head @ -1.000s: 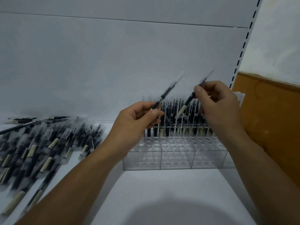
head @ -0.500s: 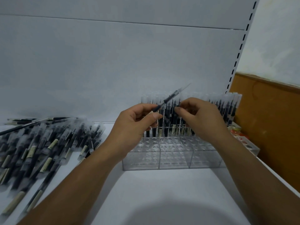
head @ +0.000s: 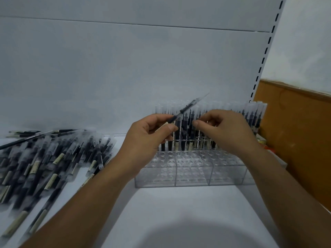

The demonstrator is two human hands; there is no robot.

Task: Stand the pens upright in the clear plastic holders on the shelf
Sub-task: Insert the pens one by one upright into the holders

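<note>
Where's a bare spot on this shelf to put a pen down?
The widest bare patch is the white shelf in front of the clear holder, toward the near edge. The holder's front rows of holes are empty too. It is crowded on the left, where the pile of loose pens lies, and in the holder's back rows, packed with standing pens.

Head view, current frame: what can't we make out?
All head view.
Whether the right hand pinches a pen: its fingertips merge with the blurred standing pens.
Rear rows of the clear holder: partly hidden by the left hand and right hand.
Loose pens: cut off at left edge, blurred, uncountable.
Pen labels: too small to read.
</note>
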